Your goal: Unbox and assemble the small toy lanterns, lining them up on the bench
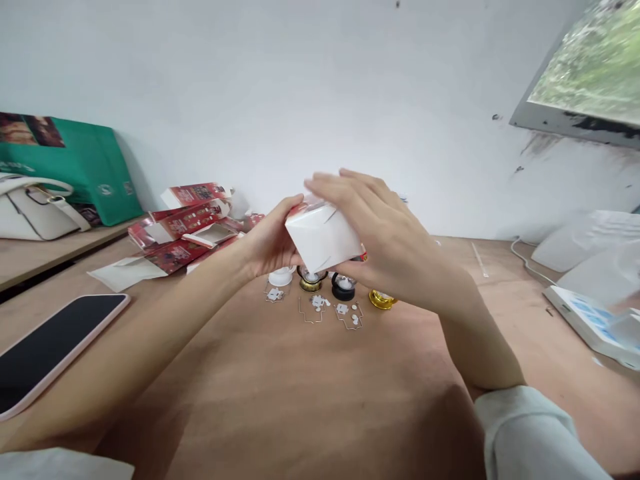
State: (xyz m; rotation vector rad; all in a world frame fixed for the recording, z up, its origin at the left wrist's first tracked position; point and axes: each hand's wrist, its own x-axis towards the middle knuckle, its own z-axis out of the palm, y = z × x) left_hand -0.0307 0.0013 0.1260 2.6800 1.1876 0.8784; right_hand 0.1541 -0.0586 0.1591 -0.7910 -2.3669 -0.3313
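Observation:
A small cardboard box (323,235) is held up in front of me, its plain white end facing me and some red print showing at its edges. My left hand (267,240) grips it from the left, thumb on top. From the right, my right hand (387,230) is closed around it, with slightly blurred fingers over the top and the thumb low on its side. Partly hidden below stand a white round base (281,277), a bronze one (311,283), a black one (343,289) and a gold one (381,300). Bent wires (311,321) and small white pieces (319,303) lie before them.
Red printed cartons (185,223) are piled at the left back. A phone (55,347) lies at left, with a white handbag (37,210) and green bag (95,167) beyond. At right are a white device with blue markings (595,317) and a cable (530,263).

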